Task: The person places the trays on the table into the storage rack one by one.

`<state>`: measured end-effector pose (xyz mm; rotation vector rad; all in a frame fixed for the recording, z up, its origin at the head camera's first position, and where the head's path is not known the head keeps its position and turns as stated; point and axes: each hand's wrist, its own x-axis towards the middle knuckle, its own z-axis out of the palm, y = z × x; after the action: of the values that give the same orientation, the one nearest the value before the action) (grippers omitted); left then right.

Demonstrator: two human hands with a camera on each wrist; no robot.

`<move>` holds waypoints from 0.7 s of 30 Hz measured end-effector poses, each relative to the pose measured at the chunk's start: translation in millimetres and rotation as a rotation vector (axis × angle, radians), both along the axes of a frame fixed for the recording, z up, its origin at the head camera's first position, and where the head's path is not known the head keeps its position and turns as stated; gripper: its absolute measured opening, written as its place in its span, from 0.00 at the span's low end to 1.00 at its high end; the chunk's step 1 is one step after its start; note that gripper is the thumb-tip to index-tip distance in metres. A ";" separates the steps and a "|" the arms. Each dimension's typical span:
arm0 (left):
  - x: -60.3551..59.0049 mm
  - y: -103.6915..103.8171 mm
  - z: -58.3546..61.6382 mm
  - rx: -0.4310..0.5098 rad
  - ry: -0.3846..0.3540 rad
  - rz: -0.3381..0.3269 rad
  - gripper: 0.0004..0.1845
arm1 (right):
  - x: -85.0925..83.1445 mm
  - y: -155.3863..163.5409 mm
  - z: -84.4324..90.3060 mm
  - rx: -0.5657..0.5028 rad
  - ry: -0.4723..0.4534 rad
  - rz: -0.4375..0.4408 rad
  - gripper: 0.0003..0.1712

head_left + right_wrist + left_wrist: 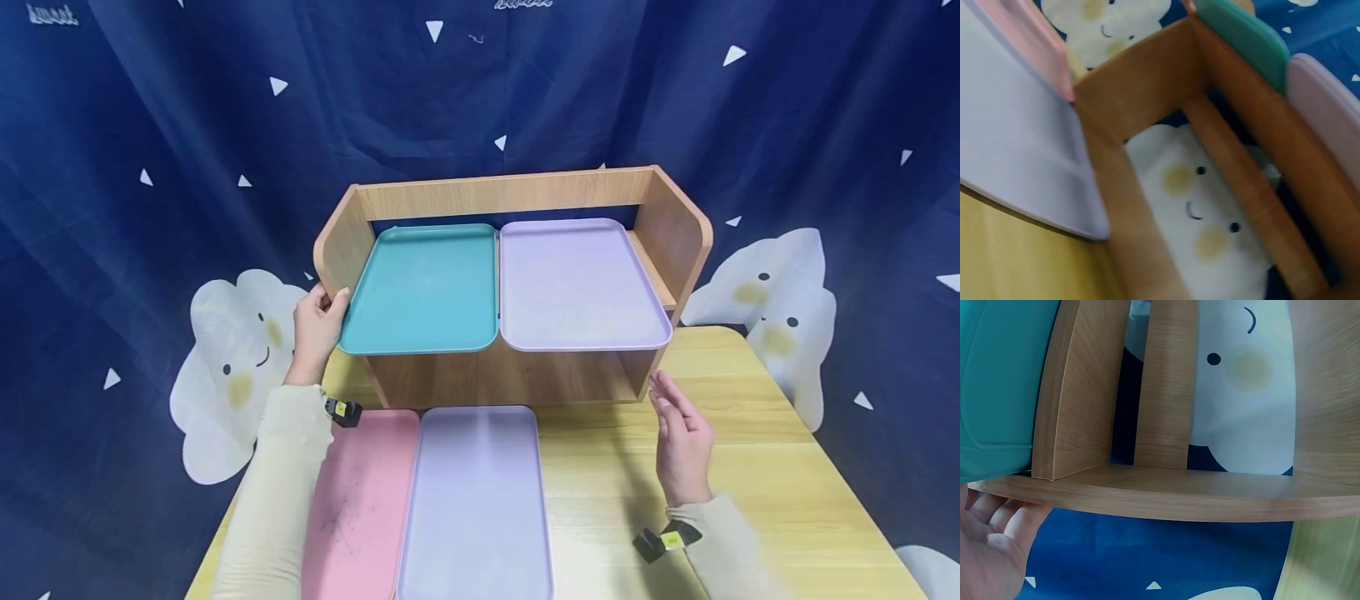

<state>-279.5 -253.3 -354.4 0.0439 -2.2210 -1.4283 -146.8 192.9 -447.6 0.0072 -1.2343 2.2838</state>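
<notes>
Wooden shelf (517,283) stands at the far edge of the table (750,467); head view first. Teal tray (423,287) and lilac tray (577,283) lie side by side on its top board, touching or nearly so, front edges overhanging. We see the left hand (317,327) on the shelf's left side panel, fingers curled round the panel's front edge just beside the teal tray's corner, probably steadying the unit. Right hand (681,446) hovers near the shelf's lower right corner, fingers straight and loose, holding nothing. Pink tray (360,508) and second lilac tray (476,500) lie flat on the table in front, edges touching.

Left wrist view: shelf boards fill the frame, teal tray at upper left; palm and fingers (988,550) sit under the board edge, so the grip is on the wood, not the tray.

Right wrist view: blurred. We make out the open lower compartment, cloud-print backdrop (1200,219) showing through the back; no fingers visible here.
</notes>
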 end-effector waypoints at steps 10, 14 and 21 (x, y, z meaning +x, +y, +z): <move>-2.5 0.2 -3.3 -0.002 0.009 0.015 0.18 | 9.2 -12.8 -59.4 0.305 -0.298 0.089 0.19; 0.0 2.0 0.6 0.001 0.017 0.010 0.18 | 11.3 -20.1 -79.9 0.431 -0.378 0.139 0.19; -3.3 -0.1 -3.1 -0.014 0.032 0.014 0.18 | 18.4 -43.8 -108.4 0.633 -0.504 0.268 0.24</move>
<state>-282.8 -253.4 -357.5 0.0310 -2.2002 -1.3966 -128.4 149.1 -556.0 -0.1933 -2.2997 2.0652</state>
